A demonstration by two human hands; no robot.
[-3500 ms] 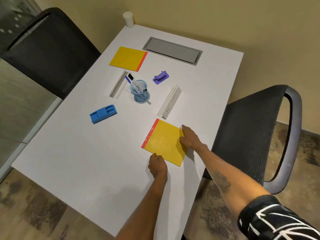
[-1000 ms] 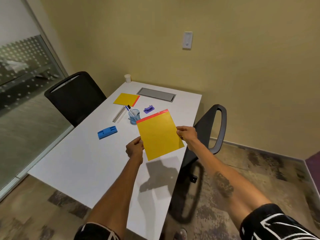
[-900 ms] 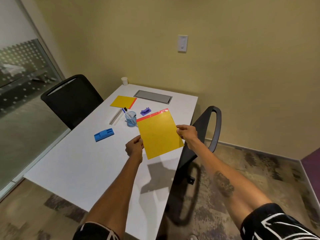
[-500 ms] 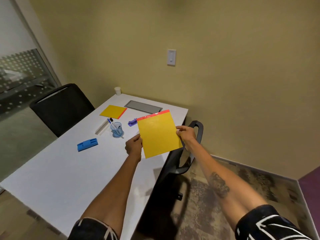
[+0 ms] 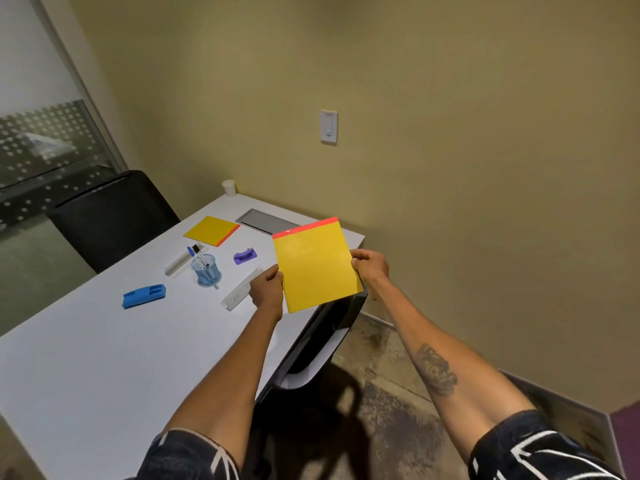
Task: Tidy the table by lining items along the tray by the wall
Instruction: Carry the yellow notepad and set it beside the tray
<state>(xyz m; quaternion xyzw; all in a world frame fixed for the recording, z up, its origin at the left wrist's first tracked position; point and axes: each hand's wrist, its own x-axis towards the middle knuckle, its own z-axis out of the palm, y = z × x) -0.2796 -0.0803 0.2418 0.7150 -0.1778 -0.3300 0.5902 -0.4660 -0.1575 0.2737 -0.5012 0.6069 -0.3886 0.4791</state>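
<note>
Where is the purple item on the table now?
In the head view the purple item lies on the white table, apart from the blue pen cup on its left, nearer than the grey tray by the wall.

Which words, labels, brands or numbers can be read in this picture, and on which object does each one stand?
No text can be read here.
White ruler: faint marks, too small and blurred to read.
Wall switch: a tiny mark at its top, not legible.
Held yellow pad and yellow pad on the table: no writing shows.
Blue stapler, purple holder: no label shows.
</note>
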